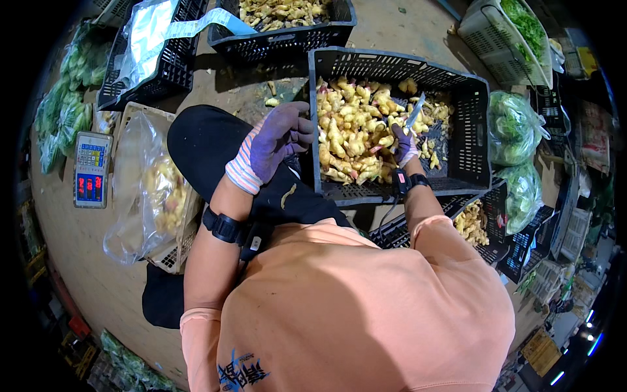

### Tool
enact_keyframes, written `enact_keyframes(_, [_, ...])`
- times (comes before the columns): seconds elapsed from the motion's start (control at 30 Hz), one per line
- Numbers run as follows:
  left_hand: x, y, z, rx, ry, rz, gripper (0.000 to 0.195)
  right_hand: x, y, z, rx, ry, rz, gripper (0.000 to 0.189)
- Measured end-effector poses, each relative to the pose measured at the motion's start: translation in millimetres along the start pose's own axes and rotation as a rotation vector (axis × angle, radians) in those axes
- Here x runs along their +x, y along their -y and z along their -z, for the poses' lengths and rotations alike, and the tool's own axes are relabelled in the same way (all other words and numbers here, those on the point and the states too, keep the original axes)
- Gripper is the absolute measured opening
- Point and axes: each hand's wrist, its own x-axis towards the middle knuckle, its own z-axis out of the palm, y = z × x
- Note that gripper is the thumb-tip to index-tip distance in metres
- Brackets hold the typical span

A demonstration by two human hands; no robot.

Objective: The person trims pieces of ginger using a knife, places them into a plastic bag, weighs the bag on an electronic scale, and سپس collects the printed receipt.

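My right hand (404,147), in a purple-palmed glove with a striped cuff, reaches into a black plastic crate (401,195) and grips a knife (416,113). The knife's blade points up and away from me. Pale ginger roots (350,127) fill the crate's left side around that hand, with smaller pieces on the right. My left hand (283,142), gloved the same way, hovers over my leg beside the crate's left wall. Its fingers are loosely curled and apart, and I see nothing in them.
Another black crate of ginger (284,36) stands at the far side. To my left are a plastic-lined crate of ginger (166,196) and a digital scale (92,169). Bagged greens (514,127) lie on the right, near a white crate of leaves (494,44).
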Motion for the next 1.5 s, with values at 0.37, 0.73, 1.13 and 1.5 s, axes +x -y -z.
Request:
enact_keyframes(0.37, [8,22,-27,0.149,0.025,0.461,0.049,-121,49,-127,0.291,0.712,0.041,0.027])
enact_keyframes(0.73, [5,28,-24,0.148,-0.066,-0.05,0.033,-154,101,-159,-0.075,0.548,0.29,0.022])
enact_keyframes(1.13, [4,20,-10,-0.186,-0.189,-0.105,0.057,-66,42,-132,-0.502,-0.183,0.433,0.041])
enact_keyframes(1.5, [16,23,-5,-0.118,-0.238,-0.116,0.044,44,-41,-110,-0.853,-0.453,0.205,0.045])
